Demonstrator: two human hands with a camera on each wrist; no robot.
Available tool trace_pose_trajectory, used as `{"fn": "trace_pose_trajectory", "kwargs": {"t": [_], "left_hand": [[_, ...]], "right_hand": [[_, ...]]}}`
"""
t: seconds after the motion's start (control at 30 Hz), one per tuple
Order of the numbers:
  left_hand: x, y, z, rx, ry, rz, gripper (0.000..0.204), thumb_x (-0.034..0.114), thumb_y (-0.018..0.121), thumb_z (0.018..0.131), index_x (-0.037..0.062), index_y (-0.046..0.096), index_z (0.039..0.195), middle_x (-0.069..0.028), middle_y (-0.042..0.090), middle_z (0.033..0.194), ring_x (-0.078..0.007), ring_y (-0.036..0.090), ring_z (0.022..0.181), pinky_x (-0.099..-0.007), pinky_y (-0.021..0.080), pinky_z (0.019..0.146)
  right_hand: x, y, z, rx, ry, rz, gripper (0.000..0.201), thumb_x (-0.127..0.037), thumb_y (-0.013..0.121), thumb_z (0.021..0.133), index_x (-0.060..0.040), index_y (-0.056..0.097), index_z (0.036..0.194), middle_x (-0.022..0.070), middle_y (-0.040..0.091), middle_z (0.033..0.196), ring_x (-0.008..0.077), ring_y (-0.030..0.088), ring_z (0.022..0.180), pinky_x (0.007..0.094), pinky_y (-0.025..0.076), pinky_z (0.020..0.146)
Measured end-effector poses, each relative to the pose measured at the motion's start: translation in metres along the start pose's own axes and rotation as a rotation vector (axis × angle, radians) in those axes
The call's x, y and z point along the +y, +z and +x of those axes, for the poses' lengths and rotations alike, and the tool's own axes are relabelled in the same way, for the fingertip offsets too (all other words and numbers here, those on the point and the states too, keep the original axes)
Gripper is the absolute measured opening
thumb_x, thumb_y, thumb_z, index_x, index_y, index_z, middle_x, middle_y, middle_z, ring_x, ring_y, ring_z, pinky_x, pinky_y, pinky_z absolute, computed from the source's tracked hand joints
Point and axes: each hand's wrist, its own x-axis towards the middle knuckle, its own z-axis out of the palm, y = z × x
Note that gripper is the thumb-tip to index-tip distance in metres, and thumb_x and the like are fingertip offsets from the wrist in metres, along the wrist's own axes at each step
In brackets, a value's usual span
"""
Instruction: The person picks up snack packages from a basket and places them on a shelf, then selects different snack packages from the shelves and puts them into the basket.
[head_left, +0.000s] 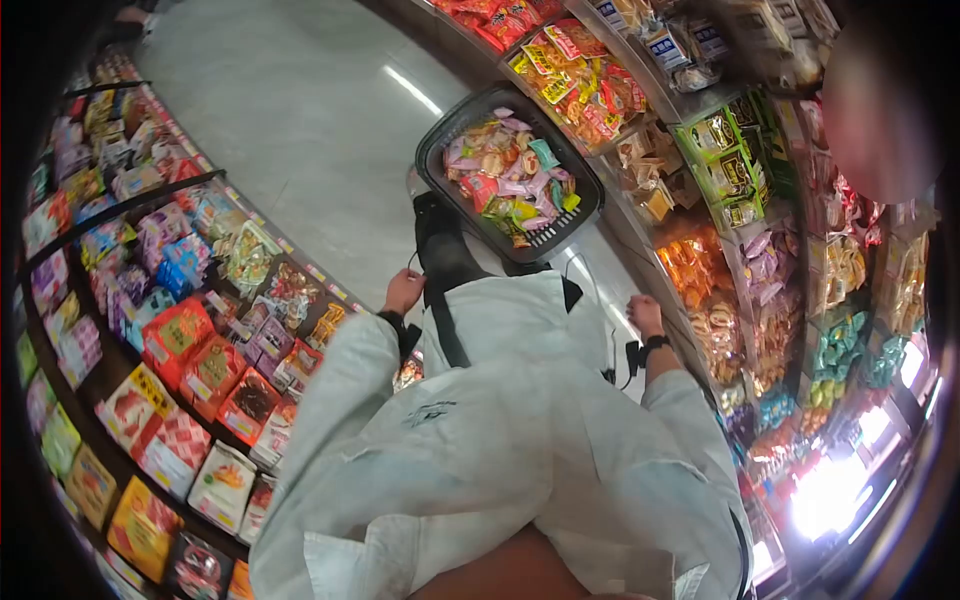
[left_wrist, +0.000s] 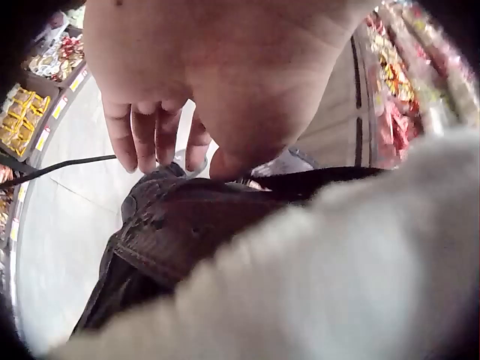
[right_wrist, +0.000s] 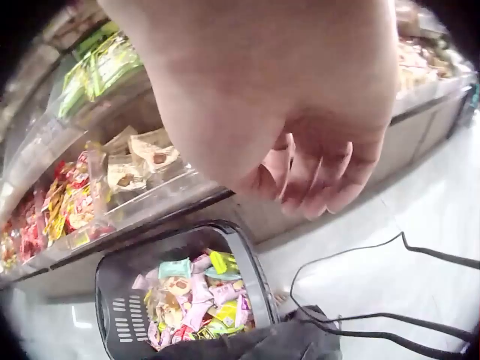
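A dark grey shopping basket (head_left: 432,158) stands on the floor in front of the person's feet. Individually wrapped snacks (head_left: 510,180) in pink, red, yellow and teal packets lie heaped inside it. My left hand (head_left: 404,290) hangs beside the black trouser leg, its fingers loosely bent with nothing held; in the left wrist view these fingers overlap the dark trousers (left_wrist: 180,232). On the other side my right hand (head_left: 645,314) hangs with loosely curled fingers, holding nothing. The right wrist view has the basket (right_wrist: 112,270) below this hand, a short way off.
Shelves of bagged sweets (head_left: 180,350) line the left. To the right, tiered bins of loose packets (head_left: 690,270) run close by the basket. Grey floor (head_left: 290,130) stretches ahead between them. Thin black cables (right_wrist: 360,262) loop near the right hand.
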Motion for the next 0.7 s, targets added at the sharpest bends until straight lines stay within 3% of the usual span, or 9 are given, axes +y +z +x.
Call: {"fn": "trace_pose_trajectory", "kwargs": {"t": [0.03, 0.1, 0.17, 0.33, 0.37, 0.4, 0.47, 0.57, 0.7], "left_hand": [[0.013, -0.006, 0.010, -0.064, -0.004, 0.084, 0.047, 0.043, 0.071, 0.089, 0.0044, 0.071, 0.114, -0.0214, 0.074, 0.111, -0.0422, 0.068, 0.110, -0.0453, 0.054, 0.096], [0.043, -0.006, 0.048, -0.164, 0.003, 0.257, 0.050, 0.044, 0.072, 0.089, 0.0042, 0.071, 0.119, -0.0223, 0.073, 0.116, -0.0412, 0.067, 0.116, -0.0440, 0.053, 0.101], [0.050, 0.009, 0.079, -0.271, -0.103, 0.294, 0.070, 0.051, 0.078, 0.080, 0.0109, 0.063, 0.136, -0.0280, 0.058, 0.141, -0.0453, 0.057, 0.129, -0.0476, 0.048, 0.110], [0.076, 0.043, 0.097, 0.000, -0.183, 0.355, 0.087, 0.052, 0.085, 0.068, 0.0204, 0.055, 0.144, -0.0316, 0.039, 0.154, -0.0504, 0.047, 0.137, -0.0538, 0.043, 0.114], [0.075, 0.049, 0.108, 0.063, -0.217, 0.327, 0.085, 0.050, 0.085, 0.069, 0.0197, 0.056, 0.143, -0.0305, 0.043, 0.150, -0.0498, 0.049, 0.134, -0.0538, 0.044, 0.112], [0.072, 0.053, 0.114, 0.122, -0.254, 0.305, 0.082, 0.047, 0.084, 0.069, 0.0191, 0.056, 0.141, -0.0294, 0.046, 0.146, -0.0491, 0.052, 0.132, -0.0539, 0.045, 0.111], [0.071, 0.065, 0.108, 0.202, -0.221, 0.355, 0.070, 0.038, 0.080, 0.072, 0.0150, 0.060, 0.135, -0.0258, 0.057, 0.134, -0.0475, 0.059, 0.120, -0.0544, 0.049, 0.104], [0.073, 0.077, 0.098, 0.374, -0.132, 0.457, 0.059, 0.034, 0.077, 0.074, 0.0092, 0.065, 0.126, -0.0244, 0.062, 0.126, -0.0464, 0.061, 0.114, -0.0539, 0.051, 0.099], [0.078, 0.077, 0.104, 0.457, -0.135, 0.462, 0.044, 0.030, 0.072, 0.078, 0.0037, 0.069, 0.113, -0.0221, 0.065, 0.119, -0.0430, 0.062, 0.113, -0.0521, 0.052, 0.097]], "right_hand": [[0.022, -0.007, 0.007, -0.058, 0.020, -0.023, 0.012, -0.022, 0.064, 0.096, -0.0125, 0.070, 0.102, 0.0011, 0.069, 0.084, 0.0113, 0.064, 0.070, 0.0278, 0.053, 0.061], [-0.031, 0.016, -0.060, -0.070, 0.201, -0.055, 0.013, -0.016, 0.065, 0.095, -0.0124, 0.069, 0.106, 0.0008, 0.070, 0.086, 0.0113, 0.064, 0.071, 0.0281, 0.054, 0.063], [-0.044, 0.033, -0.058, -0.150, 0.229, -0.024, 0.016, -0.014, 0.066, 0.094, -0.0114, 0.069, 0.110, 0.0019, 0.071, 0.090, 0.0118, 0.065, 0.072, 0.0283, 0.054, 0.064], [-0.113, 0.124, 0.025, -0.138, -0.227, -0.367, 0.030, -0.021, 0.072, 0.089, -0.0068, 0.070, 0.114, 0.0101, 0.074, 0.095, 0.0210, 0.072, 0.086, 0.0355, 0.057, 0.079], [-0.157, 0.147, 0.039, -0.157, -0.244, -0.469, 0.032, -0.022, 0.072, 0.089, -0.0069, 0.069, 0.117, 0.0128, 0.074, 0.097, 0.0243, 0.073, 0.091, 0.0375, 0.057, 0.084], [-0.158, 0.172, 0.078, -0.138, -0.453, -0.479, 0.039, -0.023, 0.073, 0.088, -0.0076, 0.066, 0.122, 0.0166, 0.073, 0.105, 0.0333, 0.072, 0.101, 0.0426, 0.056, 0.090], [-0.187, 0.216, 0.137, -0.215, -0.536, -0.539, 0.066, -0.024, 0.082, 0.078, -0.0089, 0.055, 0.137, 0.0223, 0.068, 0.121, 0.0430, 0.064, 0.115, 0.0468, 0.053, 0.098], [-0.210, 0.289, 0.208, -0.006, -0.596, -0.963, 0.104, -0.026, 0.090, 0.070, -0.0246, 0.035, 0.159, 0.0258, 0.037, 0.157, 0.0517, 0.043, 0.139, 0.0597, 0.041, 0.113], [-0.239, 0.355, 0.237, 0.143, -0.617, -0.981, 0.124, -0.031, 0.096, 0.066, -0.0387, 0.021, 0.164, 0.0195, 0.005, 0.169, 0.0601, 0.018, 0.148, 0.0699, 0.033, 0.115]]}}
